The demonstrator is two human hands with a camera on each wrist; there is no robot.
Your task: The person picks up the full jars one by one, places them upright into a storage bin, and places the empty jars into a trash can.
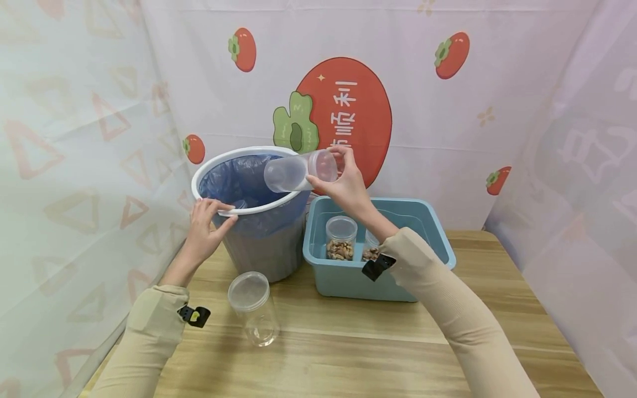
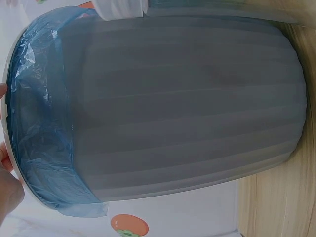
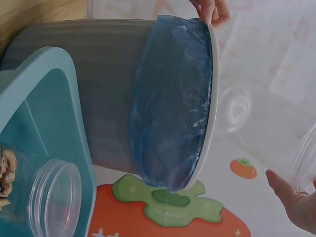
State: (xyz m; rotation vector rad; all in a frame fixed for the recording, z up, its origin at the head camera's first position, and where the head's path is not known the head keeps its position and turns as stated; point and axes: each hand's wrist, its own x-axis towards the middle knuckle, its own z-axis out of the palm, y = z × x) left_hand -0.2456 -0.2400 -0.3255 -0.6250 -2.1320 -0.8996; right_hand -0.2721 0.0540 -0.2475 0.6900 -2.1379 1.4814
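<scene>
My right hand grips a clear plastic jar around its lidded end. The jar lies nearly sideways over the mouth of the grey trash bin, its base pointing left into the opening, and nothing shows inside it. In the right wrist view the jar is beside the bin's white rim. My left hand pinches that rim at the near left, thumb outside. A blue bag lines the bin and folds over its edge. Part of a clear object shows inside.
Another clear lidded jar stands on the wooden table in front of the bin. Right of the bin is a blue-green tub with two jars of walnuts, one partly behind my right arm. Printed cloth walls enclose the table.
</scene>
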